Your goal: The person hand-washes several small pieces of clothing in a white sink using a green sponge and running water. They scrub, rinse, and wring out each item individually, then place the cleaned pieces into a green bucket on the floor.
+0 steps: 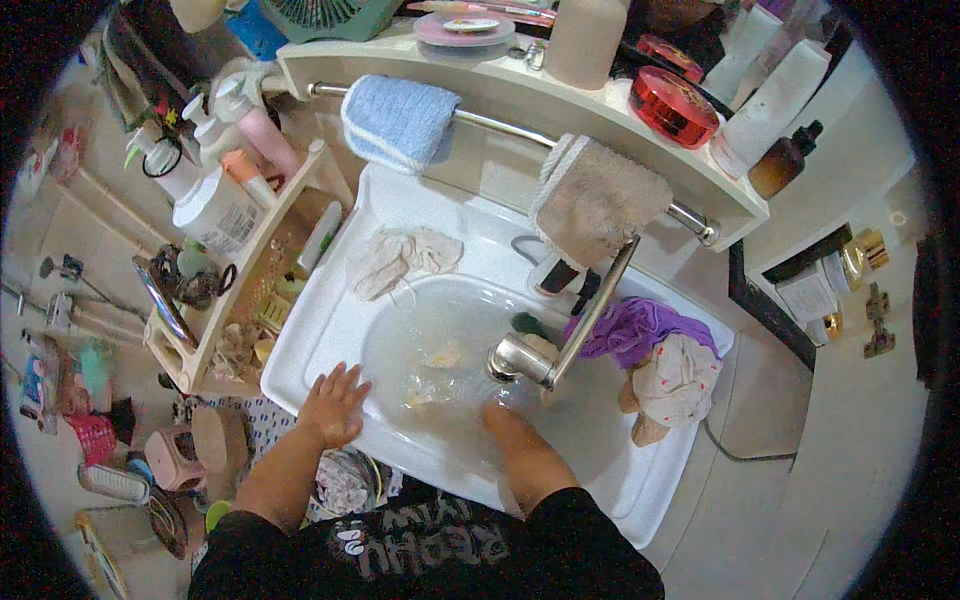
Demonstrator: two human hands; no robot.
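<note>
My left hand (334, 405) lies on the left rim of a white washbasin (322, 330), fingers spread and nothing in it. My right hand (504, 412) reaches into cloudy water (442, 345) below the metal faucet (525, 358); its fingers are under the surface, so what they touch is hidden. Pale yellowish cloth-like patches (442, 356) show dimly in the water. A wet off-white cloth (405, 259) lies crumpled on the basin's back left ledge. At the right, a purple cloth (649, 326) and a whitish cloth with red dots (675, 379) are bunched on the rim.
Over the basin, a blue towel (401, 120) and a beige towel (600, 195) hang on a metal rail (510, 127). The shelf (517, 79) above holds bottles and a red compact (673, 105). On the left stands a rack (255, 262) with pump bottles and a phone (163, 301).
</note>
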